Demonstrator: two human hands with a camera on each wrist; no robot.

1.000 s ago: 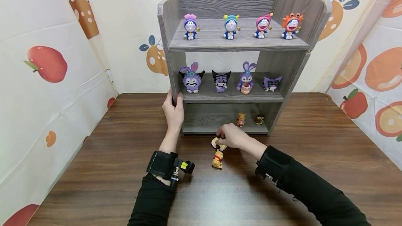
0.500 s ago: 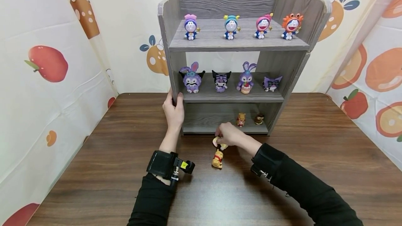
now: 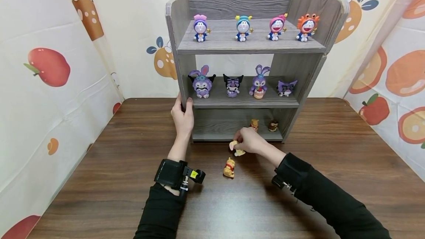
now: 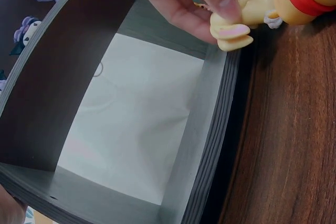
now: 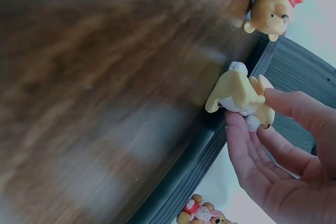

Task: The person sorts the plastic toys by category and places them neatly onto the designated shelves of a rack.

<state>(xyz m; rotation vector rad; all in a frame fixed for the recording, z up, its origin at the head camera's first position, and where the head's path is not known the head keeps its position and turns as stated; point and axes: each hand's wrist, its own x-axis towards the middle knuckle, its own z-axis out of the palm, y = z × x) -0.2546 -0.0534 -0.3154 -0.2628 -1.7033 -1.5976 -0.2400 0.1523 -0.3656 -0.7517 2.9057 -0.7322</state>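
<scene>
On the left, my left hand (image 3: pixel 183 119) grips the side panel of the grey wooden shelf (image 3: pixel 245 106), thumb in front and fingers going behind it. My right hand (image 3: pixel 251 140) pinches a pale yellow rabbit figurine (image 3: pixel 237 149) between thumb and fingers just before the lowest board; the right wrist view shows the rabbit figurine (image 5: pixel 236 90) tipped over in the fingers. A yellow bear figurine with a red shirt (image 3: pixel 229 168) lies on the table nearer to me. On the bottom board, a small bear figurine (image 3: pixel 254 124) is partly hidden behind my right hand, beside a brown owl figurine (image 3: pixel 273 125).
Several blue figurines with coloured hats, such as a crab-hatted one (image 3: pixel 307 27), line the top board. Purple figurines, among them a rabbit with a basket (image 3: pixel 259 82), occupy the middle board. Brown wooden table (image 3: pixel 132 150) surrounds the shelf; printed cloth (image 3: pixel 132 28) hangs behind.
My right hand has shifted a little to the right with the rabbit figurine and now covers part of the small shelf bear. The left hand keeps its grip on the shelf.
</scene>
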